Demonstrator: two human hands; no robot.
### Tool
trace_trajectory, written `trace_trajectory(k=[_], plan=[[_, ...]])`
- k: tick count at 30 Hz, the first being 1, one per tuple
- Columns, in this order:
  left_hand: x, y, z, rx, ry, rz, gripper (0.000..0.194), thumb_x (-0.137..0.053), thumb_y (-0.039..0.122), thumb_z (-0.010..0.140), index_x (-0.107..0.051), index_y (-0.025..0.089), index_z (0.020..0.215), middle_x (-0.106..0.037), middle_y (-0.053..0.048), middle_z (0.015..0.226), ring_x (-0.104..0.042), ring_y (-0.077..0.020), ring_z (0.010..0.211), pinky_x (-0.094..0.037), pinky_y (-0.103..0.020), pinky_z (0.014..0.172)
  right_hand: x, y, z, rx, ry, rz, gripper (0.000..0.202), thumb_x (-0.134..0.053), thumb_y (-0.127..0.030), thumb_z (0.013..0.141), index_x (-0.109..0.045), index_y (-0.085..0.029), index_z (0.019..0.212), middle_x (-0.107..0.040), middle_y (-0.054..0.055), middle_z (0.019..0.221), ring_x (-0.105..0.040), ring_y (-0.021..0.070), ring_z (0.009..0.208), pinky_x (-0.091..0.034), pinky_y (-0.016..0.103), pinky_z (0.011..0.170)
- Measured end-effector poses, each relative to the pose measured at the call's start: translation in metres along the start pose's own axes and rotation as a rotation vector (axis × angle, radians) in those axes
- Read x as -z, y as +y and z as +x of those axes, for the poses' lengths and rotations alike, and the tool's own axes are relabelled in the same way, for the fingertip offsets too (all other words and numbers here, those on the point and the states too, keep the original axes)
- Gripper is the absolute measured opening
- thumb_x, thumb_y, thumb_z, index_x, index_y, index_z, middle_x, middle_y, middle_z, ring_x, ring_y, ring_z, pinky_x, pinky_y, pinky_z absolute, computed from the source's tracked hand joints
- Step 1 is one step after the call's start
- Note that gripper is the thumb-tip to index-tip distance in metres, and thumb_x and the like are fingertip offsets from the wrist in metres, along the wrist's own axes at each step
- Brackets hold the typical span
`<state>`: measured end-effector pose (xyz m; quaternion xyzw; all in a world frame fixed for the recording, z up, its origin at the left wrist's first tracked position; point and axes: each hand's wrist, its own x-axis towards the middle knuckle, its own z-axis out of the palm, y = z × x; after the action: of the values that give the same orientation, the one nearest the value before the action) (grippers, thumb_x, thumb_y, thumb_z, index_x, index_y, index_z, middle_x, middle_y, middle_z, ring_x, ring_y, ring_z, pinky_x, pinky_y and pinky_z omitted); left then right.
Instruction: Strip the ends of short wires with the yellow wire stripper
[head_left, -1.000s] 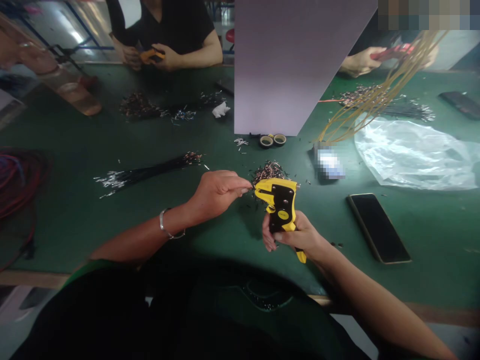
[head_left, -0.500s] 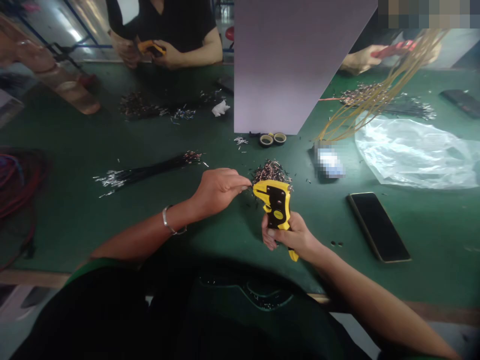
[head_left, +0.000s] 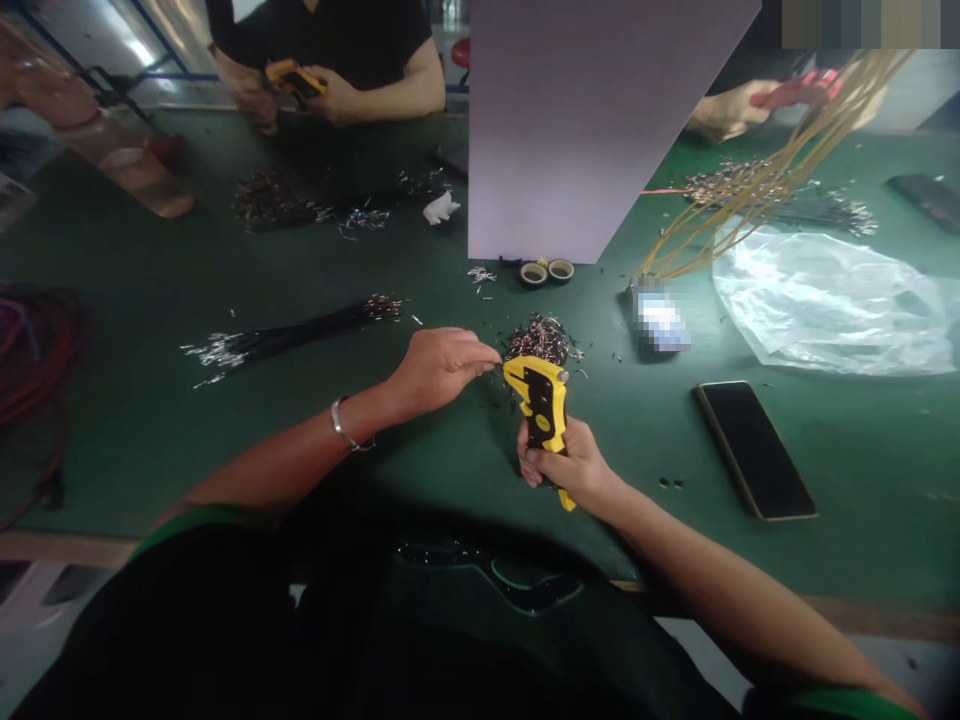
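My right hand (head_left: 570, 462) is wrapped round the handle of a yellow and black wire stripper (head_left: 541, 405), whose jaws point left. At the tip of the jaws, my left hand (head_left: 444, 368) is closed in a pinch; what its fingertips hold is too small to make out. Just behind the tool lies a pile of short copper and black wire bits (head_left: 537, 338). A bundle of black wires (head_left: 300, 338) with bare ends rests on the green table to the left of my left hand.
A phone (head_left: 756, 450) lies at the right, a plastic bag (head_left: 832, 300) behind it. Two tape rolls (head_left: 533, 274) sit below a pale upright panel (head_left: 585, 130). Red cables (head_left: 37, 350) are at the left. Two other people hold tools across the green table (head_left: 420, 470).
The wire stripper and my right hand have shifted slightly left and tilted. My left hand stays pinched beside the jaws and is a little higher in view.
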<state>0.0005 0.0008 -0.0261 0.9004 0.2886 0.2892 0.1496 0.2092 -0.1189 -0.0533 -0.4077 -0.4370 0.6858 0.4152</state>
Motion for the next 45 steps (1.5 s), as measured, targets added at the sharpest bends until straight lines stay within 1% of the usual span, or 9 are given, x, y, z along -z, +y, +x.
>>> trace_trajectory(k=[11,17,22,24,28,30,33,40,45], plan=[[-0.002,-0.003,0.007,0.057,-0.044,-0.089,0.018,-0.058,0.02,0.088,-0.076,0.023,0.09,-0.072,-0.001,0.078,-0.065,-0.0119,0.072,-0.049,-0.023,0.067,-0.001,0.01,0.003,0.022,0.067,0.047,0.017,-0.061,-0.012,0.064,-0.055,-0.017,0.079,-0.055,-0.007,0.055,-0.051,0.0089,0.039,-0.044,0.024,0.04],[-0.005,-0.01,0.008,0.056,-0.032,-0.123,0.018,-0.058,0.018,0.087,-0.076,0.02,0.088,-0.072,-0.002,0.075,-0.065,-0.0123,0.071,-0.048,-0.023,0.066,-0.002,0.012,0.008,0.014,0.118,-0.03,0.014,-0.058,-0.012,0.064,-0.052,-0.019,0.075,-0.05,-0.01,0.041,-0.045,0.0082,0.031,-0.038,0.021,0.035],[-0.003,-0.012,0.008,0.045,-0.015,-0.143,0.018,-0.058,0.019,0.088,-0.076,0.02,0.089,-0.072,-0.003,0.078,-0.066,-0.0121,0.072,-0.049,-0.023,0.067,-0.001,0.009,0.01,0.029,0.046,0.09,0.017,-0.06,-0.012,0.064,-0.054,-0.019,0.079,-0.052,-0.009,0.046,-0.047,0.0097,0.036,-0.042,0.025,0.039],[0.0,-0.01,0.008,0.054,0.002,-0.125,0.017,-0.059,0.02,0.088,-0.076,0.02,0.089,-0.073,-0.003,0.079,-0.066,-0.0124,0.072,-0.05,-0.024,0.067,0.001,0.005,0.008,0.064,0.003,0.13,0.018,-0.063,-0.013,0.064,-0.056,-0.018,0.08,-0.053,-0.006,0.053,-0.05,0.0109,0.043,-0.045,0.028,0.045],[0.005,-0.003,0.006,0.03,0.019,-0.104,0.016,-0.06,0.022,0.09,-0.075,0.02,0.09,-0.074,-0.003,0.081,-0.067,-0.0129,0.074,-0.051,-0.025,0.069,0.007,-0.001,0.005,0.092,-0.062,0.078,0.022,-0.061,-0.009,0.066,-0.059,-0.017,0.086,-0.059,-0.001,0.065,-0.057,0.015,0.058,-0.049,0.033,0.058],[0.008,0.001,0.005,0.028,0.045,-0.071,0.016,-0.059,0.022,0.091,-0.075,0.021,0.09,-0.074,-0.003,0.081,-0.067,-0.0134,0.075,-0.051,-0.026,0.07,0.011,-0.001,0.006,0.137,-0.046,0.104,0.025,-0.061,-0.01,0.063,-0.06,-0.018,0.087,-0.06,-0.001,0.067,-0.057,0.0159,0.059,-0.049,0.034,0.06],[0.009,0.005,0.004,0.004,0.095,-0.024,0.018,-0.057,0.023,0.093,-0.074,0.021,0.09,-0.075,-0.003,0.081,-0.067,-0.0133,0.074,-0.051,-0.026,0.07,0.015,-0.001,0.009,0.133,-0.047,0.121,0.029,-0.062,-0.011,0.061,-0.061,-0.018,0.089,-0.061,-0.001,0.068,-0.057,0.017,0.061,-0.05,0.036,0.062],[0.008,0.013,0.002,-0.088,0.216,0.095,0.016,-0.058,0.023,0.093,-0.073,0.022,0.088,-0.076,-0.003,0.081,-0.068,-0.0153,0.076,-0.053,-0.03,0.072,0.015,0.0,0.008,0.081,-0.138,0.168,0.029,-0.066,-0.014,0.061,-0.063,-0.017,0.09,-0.062,0.001,0.071,-0.058,0.0174,0.063,-0.05,0.036,0.064],[0.009,0.014,0.002,-0.078,0.23,0.091,0.016,-0.059,0.025,0.093,-0.073,0.023,0.087,-0.076,-0.003,0.083,-0.069,-0.0144,0.077,-0.054,-0.03,0.074,0.014,0.001,0.007,0.057,-0.167,0.187,0.032,-0.068,-0.015,0.062,-0.063,-0.017,0.093,-0.065,0.002,0.072,-0.061,0.0188,0.064,-0.051,0.037,0.064]])
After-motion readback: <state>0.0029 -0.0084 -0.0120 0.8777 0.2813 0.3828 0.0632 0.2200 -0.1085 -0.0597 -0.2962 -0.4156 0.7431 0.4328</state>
